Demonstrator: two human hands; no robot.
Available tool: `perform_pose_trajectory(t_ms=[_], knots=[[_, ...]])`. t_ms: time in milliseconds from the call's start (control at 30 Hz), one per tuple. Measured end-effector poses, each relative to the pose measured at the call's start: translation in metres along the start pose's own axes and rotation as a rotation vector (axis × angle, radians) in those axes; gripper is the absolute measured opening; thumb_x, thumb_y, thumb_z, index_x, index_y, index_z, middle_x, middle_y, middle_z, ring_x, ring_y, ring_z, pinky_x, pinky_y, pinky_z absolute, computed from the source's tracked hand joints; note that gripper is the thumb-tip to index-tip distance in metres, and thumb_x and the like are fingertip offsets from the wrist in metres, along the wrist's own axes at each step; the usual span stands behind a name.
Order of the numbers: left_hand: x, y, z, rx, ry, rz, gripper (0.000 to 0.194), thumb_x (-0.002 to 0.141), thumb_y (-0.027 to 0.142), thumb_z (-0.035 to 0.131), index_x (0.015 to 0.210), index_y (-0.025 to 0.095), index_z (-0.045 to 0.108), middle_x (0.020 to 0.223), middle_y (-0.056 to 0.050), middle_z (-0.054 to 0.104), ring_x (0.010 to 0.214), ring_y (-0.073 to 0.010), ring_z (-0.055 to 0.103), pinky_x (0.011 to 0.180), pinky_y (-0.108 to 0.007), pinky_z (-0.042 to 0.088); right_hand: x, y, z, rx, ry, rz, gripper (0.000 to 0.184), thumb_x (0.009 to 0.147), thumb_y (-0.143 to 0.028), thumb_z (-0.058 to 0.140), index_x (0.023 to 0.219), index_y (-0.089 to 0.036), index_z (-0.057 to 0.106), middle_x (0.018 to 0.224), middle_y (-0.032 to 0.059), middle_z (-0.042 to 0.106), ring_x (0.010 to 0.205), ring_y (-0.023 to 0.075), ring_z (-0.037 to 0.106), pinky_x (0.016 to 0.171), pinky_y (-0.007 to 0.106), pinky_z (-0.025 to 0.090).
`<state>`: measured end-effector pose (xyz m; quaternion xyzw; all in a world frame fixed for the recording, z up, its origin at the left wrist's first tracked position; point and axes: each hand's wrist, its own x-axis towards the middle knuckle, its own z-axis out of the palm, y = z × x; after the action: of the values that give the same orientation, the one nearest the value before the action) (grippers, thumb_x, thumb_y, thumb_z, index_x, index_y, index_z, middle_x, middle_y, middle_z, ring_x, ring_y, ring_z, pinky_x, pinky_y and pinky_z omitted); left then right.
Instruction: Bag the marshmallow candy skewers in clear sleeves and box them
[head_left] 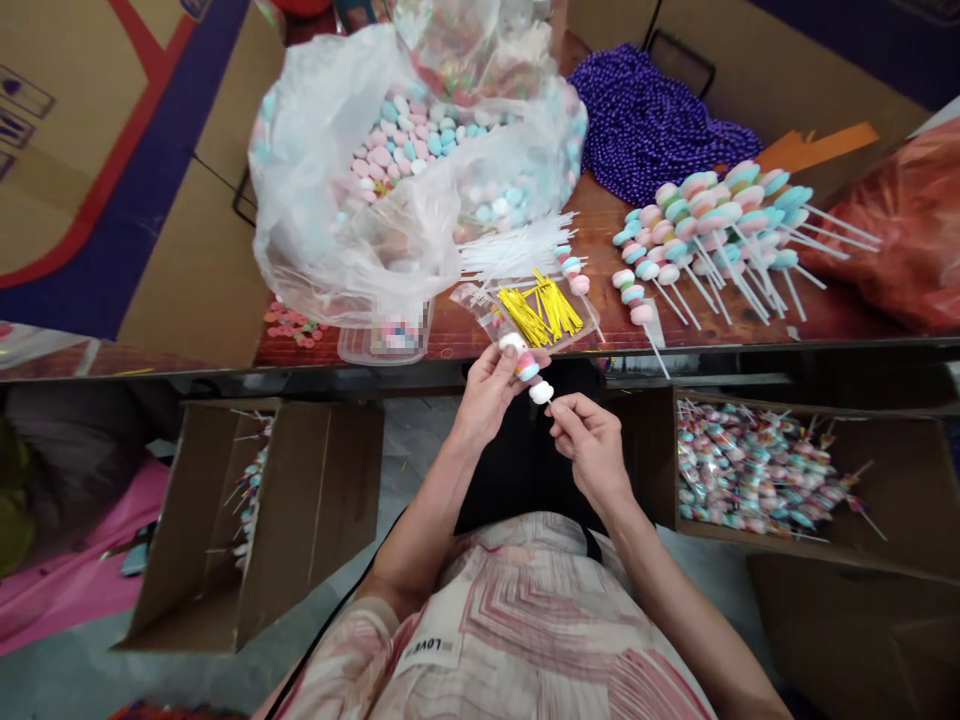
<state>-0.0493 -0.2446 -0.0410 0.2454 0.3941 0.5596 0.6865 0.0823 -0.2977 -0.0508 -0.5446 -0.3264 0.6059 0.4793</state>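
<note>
A candy skewer (pixel 529 371) with white, pink and blue pieces is held between my two hands at the table's front edge. The fingers of my left hand (pixel 487 395) close round its upper pieces. Just below the lowest white piece, my right hand (pixel 591 442) pinches the thin white stick. Right beyond them lies a clear tray of yellow twist ties (pixel 541 308). White sticks (pixel 517 248) are piled behind it, with a short candy skewer (pixel 571 270) at their right end. A plastic bag (pixel 300 215) of loose pastel candies (pixel 409 140) stands farther back.
Finished-looking candy skewers (pixel 705 225) are heaped on the table's right, near purple bead strings (pixel 652 125) and a red bag (pixel 900 225). Below, a carton (pixel 311 480) stands left and another carton (pixel 892 440) of wrapped skewers right. A large box (pixel 202 230) borders the left.
</note>
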Motion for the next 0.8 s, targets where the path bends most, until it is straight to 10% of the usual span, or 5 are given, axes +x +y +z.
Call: perform_pose_trajectory(t_ms=[500,800], knots=[[-0.003,-0.005,0.009,-0.016,0.011,0.019,0.035,0.086,0.050,0.069,0.090,0.016,0.062,0.081,-0.005,0.073,0.091,-0.0217,0.075,0.071,-0.025,0.051,-0.001,-0.013,0.005,0.265,-0.165,0.189,0.027,0.078,-0.041,0.074,0.074,-0.018,0.061,0.042,-0.0107,0.038,0.034,0.0017,0.019,0.037,0.019,0.012],[-0.013,-0.016,0.015,-0.035,-0.022,-0.063,0.038,0.077,0.048,0.078,0.091,0.017,0.063,0.082,-0.001,0.070,0.087,-0.0186,0.074,0.072,-0.025,0.054,-0.003,0.000,0.013,-0.360,0.052,-0.386,0.023,0.094,-0.032,0.053,0.075,-0.021,0.057,0.057,-0.0049,0.047,0.051,0.0092,0.043,0.053,0.024,0.036]])
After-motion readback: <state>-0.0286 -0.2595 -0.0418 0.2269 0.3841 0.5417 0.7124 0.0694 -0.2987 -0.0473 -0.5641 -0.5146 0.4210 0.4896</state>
